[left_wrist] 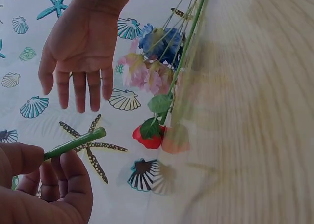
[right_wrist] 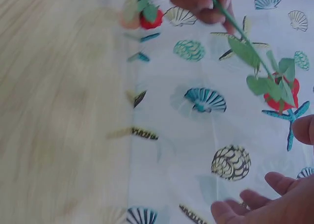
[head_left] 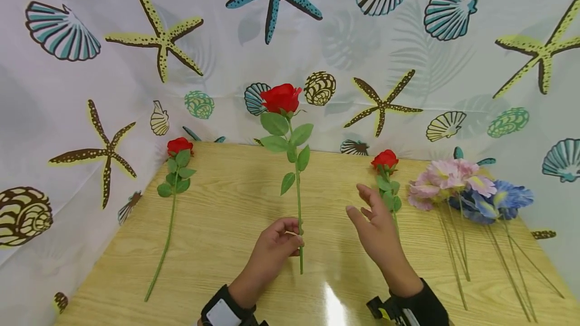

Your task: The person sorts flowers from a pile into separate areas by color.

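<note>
My left hand (head_left: 293,234) pinches the lower stem of a red rose (head_left: 281,98) and holds it upright above the wooden table (head_left: 226,225). The left wrist view shows the stem's cut end (left_wrist: 78,141) poking out of that hand (left_wrist: 54,160). My right hand (head_left: 360,202) hovers just to the right, fingers straight and spread, holding nothing. It shows as an open palm (left_wrist: 81,47) in the left wrist view. Right behind it a second red rose (head_left: 385,160) lies on the table. The right wrist view catches the held rose (right_wrist: 280,92) and my right fingertips (right_wrist: 265,204).
A third red rose (head_left: 179,146) lies along the table's left side. A bunch of pink flowers (head_left: 446,177) and blue flowers (head_left: 509,197) with long stems lies at the right. A sea-themed cloth (head_left: 408,64) hangs behind and around the table.
</note>
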Motion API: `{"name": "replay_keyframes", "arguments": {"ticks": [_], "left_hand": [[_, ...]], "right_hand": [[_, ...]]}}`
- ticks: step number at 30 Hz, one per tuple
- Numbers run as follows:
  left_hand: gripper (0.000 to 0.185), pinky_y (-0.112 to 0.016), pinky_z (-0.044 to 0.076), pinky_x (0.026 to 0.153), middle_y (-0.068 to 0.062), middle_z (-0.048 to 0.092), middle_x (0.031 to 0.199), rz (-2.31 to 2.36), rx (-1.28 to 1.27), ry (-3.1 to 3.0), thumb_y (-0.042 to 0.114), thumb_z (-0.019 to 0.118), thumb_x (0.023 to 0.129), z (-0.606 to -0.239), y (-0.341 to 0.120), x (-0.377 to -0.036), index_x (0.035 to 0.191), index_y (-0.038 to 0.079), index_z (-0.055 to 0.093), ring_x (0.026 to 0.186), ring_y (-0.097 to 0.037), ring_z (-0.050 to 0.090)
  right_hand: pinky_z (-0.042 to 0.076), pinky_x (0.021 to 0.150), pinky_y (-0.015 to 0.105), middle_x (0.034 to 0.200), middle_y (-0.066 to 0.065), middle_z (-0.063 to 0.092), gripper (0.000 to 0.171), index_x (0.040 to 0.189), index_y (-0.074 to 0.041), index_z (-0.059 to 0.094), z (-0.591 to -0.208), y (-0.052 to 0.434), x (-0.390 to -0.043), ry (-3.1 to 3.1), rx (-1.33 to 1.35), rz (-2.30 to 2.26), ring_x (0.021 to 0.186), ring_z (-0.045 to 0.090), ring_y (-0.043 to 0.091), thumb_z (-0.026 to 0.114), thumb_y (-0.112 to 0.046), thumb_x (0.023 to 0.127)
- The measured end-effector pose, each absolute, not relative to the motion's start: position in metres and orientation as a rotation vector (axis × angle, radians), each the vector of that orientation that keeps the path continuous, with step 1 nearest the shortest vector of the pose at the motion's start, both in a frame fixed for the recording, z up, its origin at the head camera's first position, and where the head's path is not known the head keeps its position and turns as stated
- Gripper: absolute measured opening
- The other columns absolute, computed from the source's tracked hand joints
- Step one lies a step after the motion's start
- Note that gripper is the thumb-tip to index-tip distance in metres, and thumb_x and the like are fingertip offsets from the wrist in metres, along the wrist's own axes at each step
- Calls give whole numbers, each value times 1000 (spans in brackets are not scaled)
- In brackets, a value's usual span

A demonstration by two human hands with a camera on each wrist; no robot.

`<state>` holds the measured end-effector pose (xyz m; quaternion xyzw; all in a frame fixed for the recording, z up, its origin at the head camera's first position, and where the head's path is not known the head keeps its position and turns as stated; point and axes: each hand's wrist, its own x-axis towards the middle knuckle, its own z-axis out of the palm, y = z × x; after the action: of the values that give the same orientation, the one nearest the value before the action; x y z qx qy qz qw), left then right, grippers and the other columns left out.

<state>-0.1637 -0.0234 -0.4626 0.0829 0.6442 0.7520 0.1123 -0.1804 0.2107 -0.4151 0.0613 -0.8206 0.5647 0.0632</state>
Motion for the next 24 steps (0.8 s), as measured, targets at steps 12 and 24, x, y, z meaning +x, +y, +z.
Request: {"name": "replay_keyframes", "arguments": {"ticks": [12,24], "left_hand": [[27,-25,51,74,-7,55,106,2213,231,1886,0,61,94,-464,8,-148,121,-6,59,92,-17,58],[21,-24,52,73,-6,57,105,2191,289,1930,1,64,93,-474,19,-138,114,-2,61,95,-18,59]], "right_hand": [[51,88,27,130,12,55,50,146,-11,42,-409,172,-178,-2394,251,1927,107,62,25,58,-4,99],[57,69,33,109,13,58,42,137,-8,52,-412,166,-171,-2387,231,1814,84,66,19,56,4,97]]}}
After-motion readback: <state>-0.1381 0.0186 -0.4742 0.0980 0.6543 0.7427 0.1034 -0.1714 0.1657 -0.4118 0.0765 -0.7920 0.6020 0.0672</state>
